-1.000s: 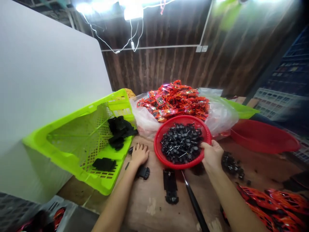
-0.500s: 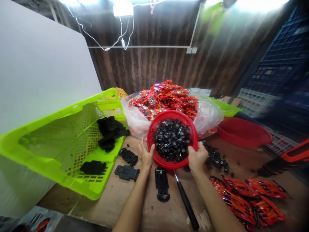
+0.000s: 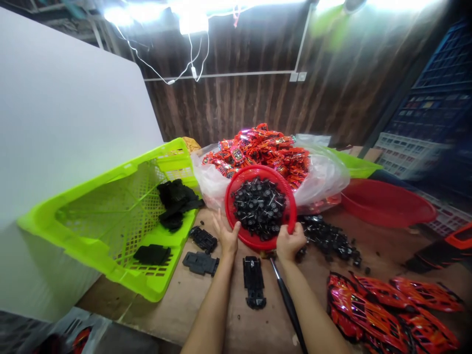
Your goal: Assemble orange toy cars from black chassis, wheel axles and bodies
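A round red basket [image 3: 291, 206] full of small black wheels on axles is tipped toward me above the wooden table [image 3: 228, 314]. My left hand [image 3: 227, 235] grips its near left rim. My right hand [image 3: 289, 243] grips its near right rim. Below the basket lie a black toy-car chassis [image 3: 253, 281] and a dark-handled screwdriver [image 3: 286, 300]. Two more black chassis [image 3: 201, 250] lie to the left of my left hand. A loose pile of black wheels [image 3: 328, 240] sits just right of my right hand.
A lime-green crate [image 3: 110, 216] lies tilted on its side at the left, holding black parts. Behind the basket, a clear bag [image 3: 328, 172] is heaped with red toy-car bodies. A red basin [image 3: 387, 206] stands at the right. Red car shells [image 3: 383, 309] lie at the near right.
My left hand left the table and took the basket's left rim. The basket moved left and tilted toward me, and my right hand slid along its near rim.
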Demonstrator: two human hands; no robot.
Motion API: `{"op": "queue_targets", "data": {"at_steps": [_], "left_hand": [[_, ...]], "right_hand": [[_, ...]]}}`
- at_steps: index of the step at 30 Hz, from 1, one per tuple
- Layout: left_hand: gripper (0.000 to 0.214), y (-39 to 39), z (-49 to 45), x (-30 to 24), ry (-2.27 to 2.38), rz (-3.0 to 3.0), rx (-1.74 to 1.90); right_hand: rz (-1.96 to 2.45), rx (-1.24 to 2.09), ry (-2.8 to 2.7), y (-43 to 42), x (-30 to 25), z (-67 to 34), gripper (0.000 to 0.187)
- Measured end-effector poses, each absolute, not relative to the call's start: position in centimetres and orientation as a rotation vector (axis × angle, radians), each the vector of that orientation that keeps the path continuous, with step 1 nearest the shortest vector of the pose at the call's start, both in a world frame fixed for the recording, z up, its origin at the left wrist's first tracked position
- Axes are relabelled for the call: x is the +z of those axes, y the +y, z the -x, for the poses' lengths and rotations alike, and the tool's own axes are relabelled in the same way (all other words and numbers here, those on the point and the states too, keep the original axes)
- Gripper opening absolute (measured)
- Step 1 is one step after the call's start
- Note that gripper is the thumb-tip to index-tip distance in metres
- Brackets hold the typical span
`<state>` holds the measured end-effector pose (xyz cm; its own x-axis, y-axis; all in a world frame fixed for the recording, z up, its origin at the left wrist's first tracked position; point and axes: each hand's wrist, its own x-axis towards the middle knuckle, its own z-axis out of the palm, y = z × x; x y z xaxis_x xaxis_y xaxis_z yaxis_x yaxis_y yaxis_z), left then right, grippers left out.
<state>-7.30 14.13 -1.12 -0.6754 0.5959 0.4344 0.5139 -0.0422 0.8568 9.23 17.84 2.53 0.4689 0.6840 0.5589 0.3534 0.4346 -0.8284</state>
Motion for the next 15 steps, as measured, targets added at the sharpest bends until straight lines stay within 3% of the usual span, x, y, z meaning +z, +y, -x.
{"op": "queue_targets", "data": {"at_steps": [7,15], "left_hand": [[0.083,14.9,6.5,-1.6,2.099,-1.321,1.843],[0.080,19.3,6.4,2.4,1.870,-1.287,1.990]], "right_hand": [[1.186,0.147,-1.210,17.4,1.9,-8.4,0.023],[1.169,0.084,-1.216,19.9,2.3,-7.5,0.023]]}}
